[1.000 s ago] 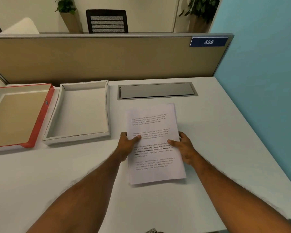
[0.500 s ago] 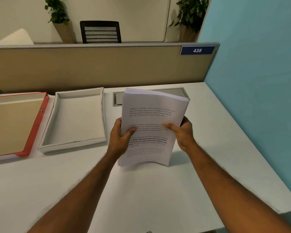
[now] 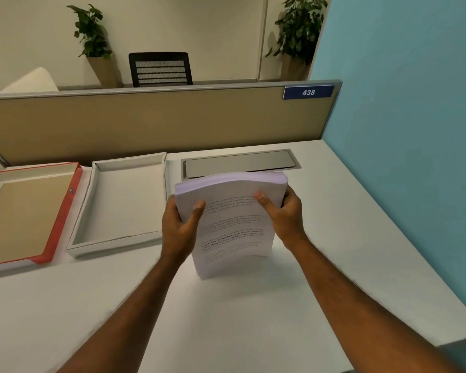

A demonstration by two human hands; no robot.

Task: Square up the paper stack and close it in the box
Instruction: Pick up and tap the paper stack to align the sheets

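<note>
Paper stack (image 3: 234, 224) at frame centre, stood on its lower edge on the white desk (image 3: 253, 319), leaning back, top edge bowed. Left hand (image 3: 180, 227) grasps the stack's left side, thumb on the printed front, remaining fingers hidden behind the sheets. Right hand (image 3: 283, 214) grasps the right side the same way, thumb in front, fingers wrapped behind and mostly out of sight. Bottom left corner of the stack looks a bit uneven; whether the lower edge fully touches the desk, cannot tell. Printed text on the top sheet too blurred to read, one bold line near the middle. Open white box tray (image 3: 119, 205) at centre left, just beside the stack, no contents visible. Red-edged lid (image 3: 24, 214) at far left, lying inside-up, brown interior, its left part cut off by the frame edge; small mark on its red rim too small to make out. Grey cable flap (image 3: 240, 164) set in the desk behind the stack, its near edge partly hidden by the papers. Tan partition (image 3: 145, 122) across the upper middle with a blue "438" plate (image 3: 308, 92) at upper right. Black chair (image 3: 160, 69) and two plants behind it, lower parts hidden.
</note>
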